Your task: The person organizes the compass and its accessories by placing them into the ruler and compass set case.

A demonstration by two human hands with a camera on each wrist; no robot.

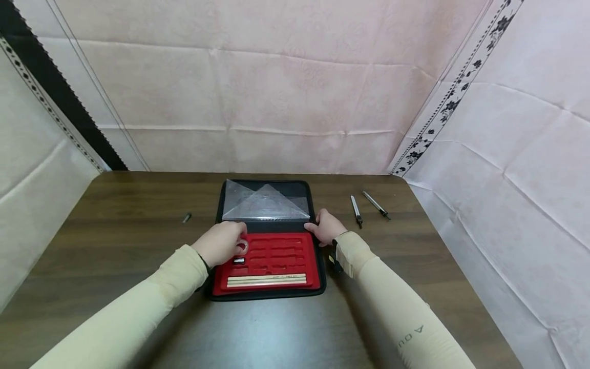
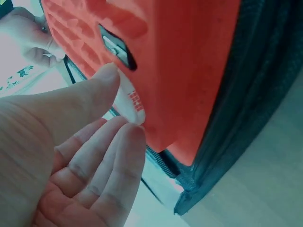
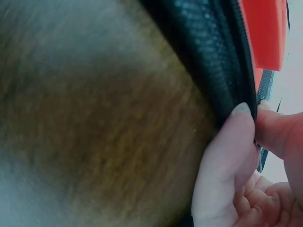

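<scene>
Pale sleeves point(image 1: 392, 302) foremost; left hand point(image 1: 220, 243) pinches a white disc point(image 2: 127, 103), probably light, best rim-held; right hand point(image 1: 328, 227) pinches the case point(image 1: 276, 294)'s right edge.

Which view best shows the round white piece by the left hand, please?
The left wrist view: the white piece looks large, its red print visible. The head view shows it small; the right wrist view omits it.

Brown table point(image 1: 115, 230), open case point(image 1: 272, 226), two slim tools point(image 1: 357, 211), dark piece point(image 1: 186, 218)
</scene>
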